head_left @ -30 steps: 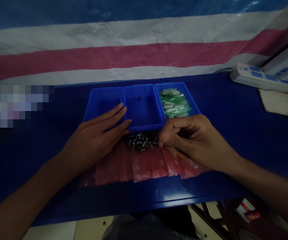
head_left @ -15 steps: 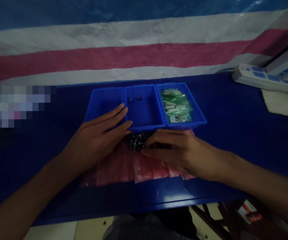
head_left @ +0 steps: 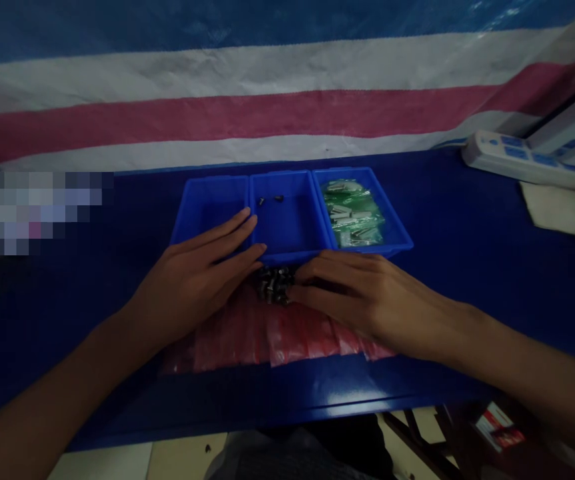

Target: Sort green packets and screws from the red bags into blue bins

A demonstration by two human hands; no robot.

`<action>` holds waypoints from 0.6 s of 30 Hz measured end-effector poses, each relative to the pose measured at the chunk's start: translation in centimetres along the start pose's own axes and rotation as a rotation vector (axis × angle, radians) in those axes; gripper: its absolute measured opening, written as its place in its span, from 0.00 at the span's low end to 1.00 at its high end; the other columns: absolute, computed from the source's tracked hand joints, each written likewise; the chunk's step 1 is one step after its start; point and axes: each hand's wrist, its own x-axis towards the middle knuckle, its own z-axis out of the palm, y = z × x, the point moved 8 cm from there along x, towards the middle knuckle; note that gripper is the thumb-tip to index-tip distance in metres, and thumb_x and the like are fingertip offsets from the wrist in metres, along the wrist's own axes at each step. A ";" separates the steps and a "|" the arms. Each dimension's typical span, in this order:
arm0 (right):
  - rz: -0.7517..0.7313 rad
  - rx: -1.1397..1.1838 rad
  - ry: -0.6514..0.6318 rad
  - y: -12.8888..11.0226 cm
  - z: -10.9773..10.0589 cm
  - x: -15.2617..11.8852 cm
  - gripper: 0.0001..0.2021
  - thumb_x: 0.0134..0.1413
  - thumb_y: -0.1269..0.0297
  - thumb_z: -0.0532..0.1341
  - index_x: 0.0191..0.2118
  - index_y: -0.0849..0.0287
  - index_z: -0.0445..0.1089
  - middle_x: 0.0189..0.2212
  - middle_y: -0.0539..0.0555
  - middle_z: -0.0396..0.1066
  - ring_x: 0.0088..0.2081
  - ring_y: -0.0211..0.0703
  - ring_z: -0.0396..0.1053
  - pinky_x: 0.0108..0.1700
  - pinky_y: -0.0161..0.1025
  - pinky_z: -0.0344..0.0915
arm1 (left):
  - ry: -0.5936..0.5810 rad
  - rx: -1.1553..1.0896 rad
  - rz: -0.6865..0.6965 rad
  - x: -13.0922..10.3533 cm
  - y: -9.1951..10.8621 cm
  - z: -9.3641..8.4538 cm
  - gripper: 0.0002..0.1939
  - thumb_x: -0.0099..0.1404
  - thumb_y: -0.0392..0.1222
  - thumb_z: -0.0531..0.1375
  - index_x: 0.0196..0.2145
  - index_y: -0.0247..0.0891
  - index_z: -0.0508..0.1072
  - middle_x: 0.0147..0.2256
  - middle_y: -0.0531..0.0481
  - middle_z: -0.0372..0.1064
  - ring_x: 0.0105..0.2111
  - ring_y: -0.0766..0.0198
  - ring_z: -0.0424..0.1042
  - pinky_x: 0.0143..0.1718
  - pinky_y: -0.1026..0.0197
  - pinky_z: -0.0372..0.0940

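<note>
**Fingers at the screw pile**

Fingers (head_left: 312,275) of the right hand (head_left: 367,300) lie spread flat, tips on the screw pile (head_left: 273,283); any grip is not discernible. Left hand (head_left: 197,280) rests open, flat, beside the pile on red bags (head_left: 277,333), before the middle blue tray (head_left: 287,217). No legible writing.

We see a dim, underexposed, grainy view; edges bow outward, a pixelated block (head_left: 34,212) masks the left side.
</note>
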 end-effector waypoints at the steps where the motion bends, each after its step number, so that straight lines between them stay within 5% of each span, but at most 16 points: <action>1: -0.002 0.000 -0.016 0.0 0.1 0.0 0.13 0.75 0.75 0.55 0.49 0.68 0.77 0.43 0.61 0.78 0.43 0.48 0.75 0.44 0.42 0.76 | -0.002 -0.005 -0.002 0.0 0.0 0.0 0.11 0.78 0.33 0.59 0.53 0.28 0.76 0.58 0.30 0.74 0.64 0.50 0.71 0.64 0.51 0.73; 8: -0.010 -0.041 0.043 0.0 -0.1 -0.1 0.14 0.74 0.76 0.55 0.42 0.64 0.79 0.40 0.60 0.79 0.40 0.47 0.76 0.41 0.42 0.76 | -0.012 -0.069 -0.058 -0.2 -0.5 0.2 0.13 0.77 0.34 0.59 0.56 0.35 0.77 0.63 0.38 0.72 0.65 0.51 0.71 0.65 0.50 0.72; 14: 0.290 0.457 0.250 1.9 -2.3 -0.5 0.08 0.72 0.71 0.61 0.45 0.56 0.79 0.44 0.55 0.79 0.46 0.41 0.79 0.47 0.37 0.77 | -0.016 -0.061 -0.048 -0.1 -0.4 0.2 0.12 0.78 0.35 0.57 0.55 0.31 0.77 0.61 0.34 0.73 0.65 0.51 0.70 0.65 0.53 0.72; 18: 0.373 0.530 0.342 2.7 -3.0 -0.6 0.10 0.68 0.74 0.65 0.46 0.54 0.82 0.44 0.53 0.81 0.44 0.40 0.80 0.47 0.36 0.79 | -0.025 -0.052 -0.057 0.0 -0.4 0.2 0.13 0.78 0.34 0.57 0.55 0.32 0.76 0.61 0.35 0.72 0.65 0.52 0.70 0.66 0.52 0.72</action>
